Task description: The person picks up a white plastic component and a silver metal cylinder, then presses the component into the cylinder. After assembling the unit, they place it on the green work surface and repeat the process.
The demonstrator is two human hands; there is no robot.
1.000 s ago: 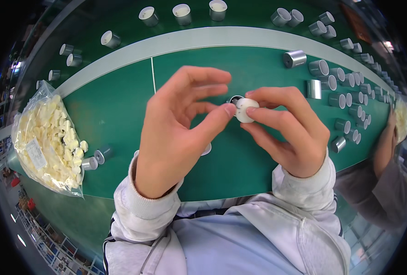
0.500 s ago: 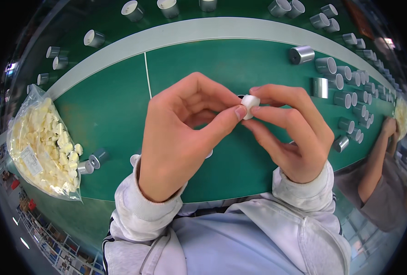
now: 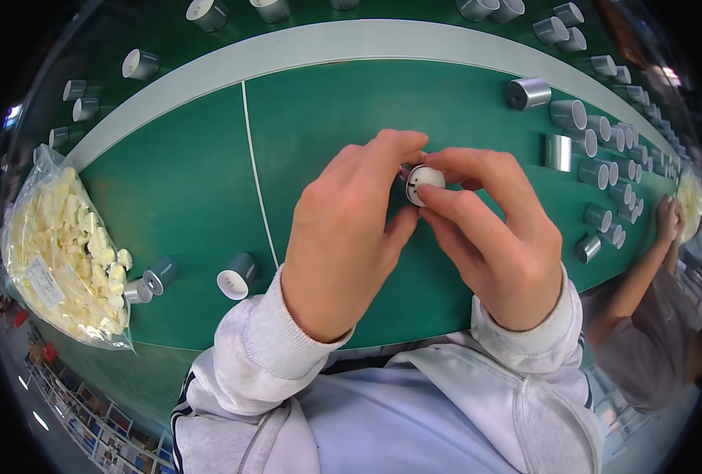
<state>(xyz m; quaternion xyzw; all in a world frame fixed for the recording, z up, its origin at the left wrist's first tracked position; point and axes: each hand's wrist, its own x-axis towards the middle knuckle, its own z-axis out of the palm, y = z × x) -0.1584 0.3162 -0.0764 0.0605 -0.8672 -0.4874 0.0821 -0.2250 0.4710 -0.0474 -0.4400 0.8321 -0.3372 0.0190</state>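
Note:
A small grey cylinder (image 3: pixel 425 186) with a round white face and dark marks on it is held before me over the table. My left hand (image 3: pixel 347 229) is curled round its far side, and its fingertips are partly hidden. My right hand (image 3: pixel 505 229) grips the rim between bent fingers and thumb, one fingertip pressed against the white face. Whether a separate white piece sits inside I cannot tell. Just left of my left wrist, another grey cylinder (image 3: pixel 237 276) lies on its side, white inside.
The green table (image 3: pixel 177 182) has a pale raised border (image 3: pixel 343 38). At left lies a clear bag (image 3: pixel 58 261) of cream-white pieces, with two cylinders (image 3: pixel 150 281) beside it. Several grey cylinders (image 3: pixel 592 171) stand or lie at right. A co-worker's arm (image 3: pixel 631 292) reaches in there.
The white piece held at both hands' fingertips no longer shows separately; a cylinder's white face is between my hands. My left hand has moved right and turned, uncovering the cylinder by my left wrist.

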